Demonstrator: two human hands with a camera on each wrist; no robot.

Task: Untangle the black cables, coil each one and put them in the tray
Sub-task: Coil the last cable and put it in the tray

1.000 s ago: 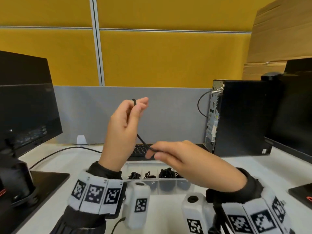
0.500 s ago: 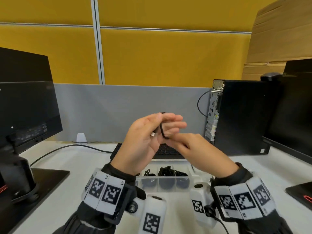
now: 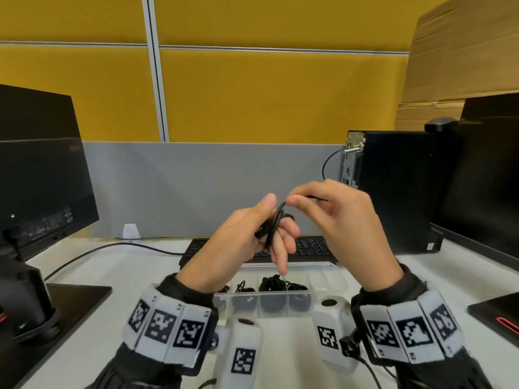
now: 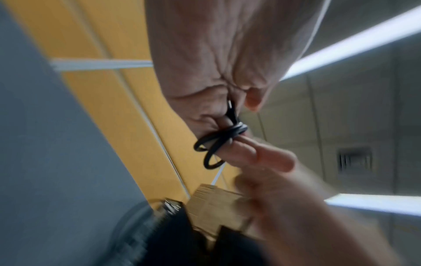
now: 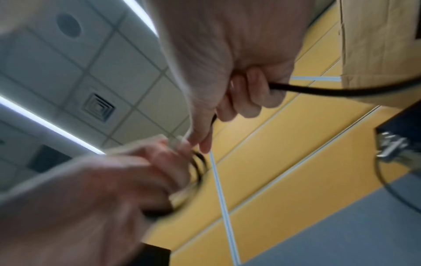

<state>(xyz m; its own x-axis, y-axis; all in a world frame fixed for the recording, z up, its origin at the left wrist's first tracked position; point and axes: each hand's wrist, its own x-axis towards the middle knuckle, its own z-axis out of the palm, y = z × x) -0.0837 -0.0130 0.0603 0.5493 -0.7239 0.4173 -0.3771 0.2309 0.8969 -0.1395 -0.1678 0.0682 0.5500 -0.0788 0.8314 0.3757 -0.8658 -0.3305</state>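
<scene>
several turns of thin black rubber cable (image 3: 276,224) lay wrapped round the straightened fingers (image 3: 283,248) of the left hand (image 3: 238,242), pinned from above by the thumb. held in the air over the middle of the white desk (image 3: 126,276), above the clear plastic compartment tray (image 3: 327,279) near the front edge, and touched neither.

pinched the free run of that cable between thumb and forefinger of the right hand (image 3: 339,220), just beside the left thumb, with the remaining fingers curled loosely round the tail. trailed off to the right from there; could not tell how much length remained.

stood quite differently a second before: hands apart, left raised, right lower, one taut line stretched between them. closed together half a second later with barely a single loop on the left fingers. gained further turns since, so judged as mid-winding, with untangling of this piece already done.

meant little left for this cable, by that reading: wrap the tail, slip the coil off the fingers without letting it spring open, lower it into the tray. showed other coiled black cables (image 3: 273,283) already in the middle compartments, and bare compartments toward the tray's right end. risked loose turns sliding off the fingertips if the thumb lifted early.
</scene>
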